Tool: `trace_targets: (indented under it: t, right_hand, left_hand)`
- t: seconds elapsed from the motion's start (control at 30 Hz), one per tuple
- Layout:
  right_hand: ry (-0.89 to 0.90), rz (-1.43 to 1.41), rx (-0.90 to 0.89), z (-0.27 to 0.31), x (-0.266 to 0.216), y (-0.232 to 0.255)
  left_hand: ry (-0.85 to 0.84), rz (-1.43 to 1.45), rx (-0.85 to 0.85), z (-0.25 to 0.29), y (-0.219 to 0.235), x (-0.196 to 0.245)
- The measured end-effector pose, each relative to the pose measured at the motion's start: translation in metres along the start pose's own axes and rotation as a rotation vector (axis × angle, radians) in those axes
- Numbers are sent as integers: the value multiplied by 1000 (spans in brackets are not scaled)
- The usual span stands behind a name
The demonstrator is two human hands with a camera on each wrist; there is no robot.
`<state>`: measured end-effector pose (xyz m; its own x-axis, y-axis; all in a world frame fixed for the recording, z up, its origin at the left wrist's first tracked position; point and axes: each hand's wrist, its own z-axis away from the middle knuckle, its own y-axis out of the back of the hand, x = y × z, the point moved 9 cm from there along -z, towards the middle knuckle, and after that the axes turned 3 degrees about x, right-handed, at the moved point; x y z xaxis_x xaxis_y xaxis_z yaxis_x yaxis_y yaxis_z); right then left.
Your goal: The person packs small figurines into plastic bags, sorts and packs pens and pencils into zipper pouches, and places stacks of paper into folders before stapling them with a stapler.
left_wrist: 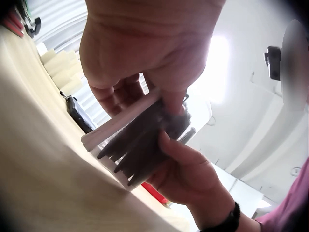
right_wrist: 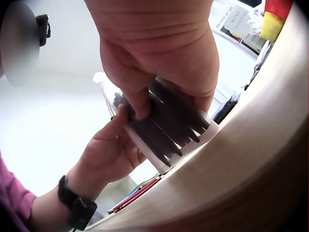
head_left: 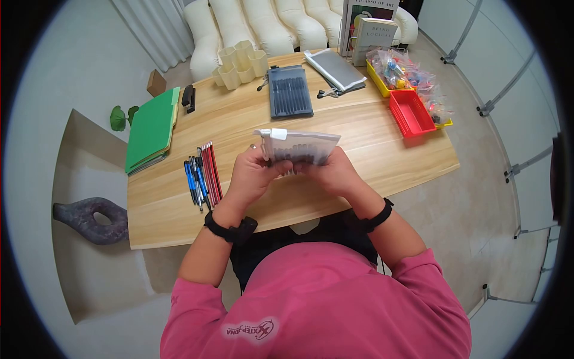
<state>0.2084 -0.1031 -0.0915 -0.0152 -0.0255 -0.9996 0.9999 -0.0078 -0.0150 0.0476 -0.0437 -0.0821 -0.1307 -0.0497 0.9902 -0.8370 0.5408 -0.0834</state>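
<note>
folders left, baskets right

on the table [head_left: 382,164], folders [head_left: 149,131] lie left, a stapler [head_left: 188,99] right of their far end. nearer lie pens [head_left: 196,179], pencils [head_left: 212,173] to their right. a held pouch [head_left: 305,142] is near, mid-table. far side, left to right: rack [head_left: 242,66], filled pouch [head_left: 290,93], stacked pouches [head_left: 335,69], books [head_left: 373,39], then packets [head_left: 394,69] in a basket [head_left: 378,79].

"BEING LOGICAL" [head_left: 378,30], "PICASSO" [head_left: 369,3] books [head_left: 371,51], perhaps "XTEP" [head_left: 258,330] shirt [head_left: 323,293]

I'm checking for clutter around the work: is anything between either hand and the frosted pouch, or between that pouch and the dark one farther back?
Nothing visible: the left hand and the right hand both grip the frosted pouch directly, and only tabletop shows between it and the dark pouch.
</note>
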Motion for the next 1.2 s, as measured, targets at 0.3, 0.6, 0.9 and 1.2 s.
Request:
trace_targets:
  t: [0.3,0.6,0.9,1.2]
  right_hand:
    - [11,-61,23,1,-8,2]
    - [64,13,8,-8,-10,4]
    - [-45,-31,-31,-1,17,6]
    - [-64,-147,38,-5,18,13]
  left_hand:
    - [149,14,16,8,5,-7]
    - [-76,-226,30,4,2,30]
    - [63,-148,29,1,7,2]
    - [13,-142,-45,-1,-11,14]
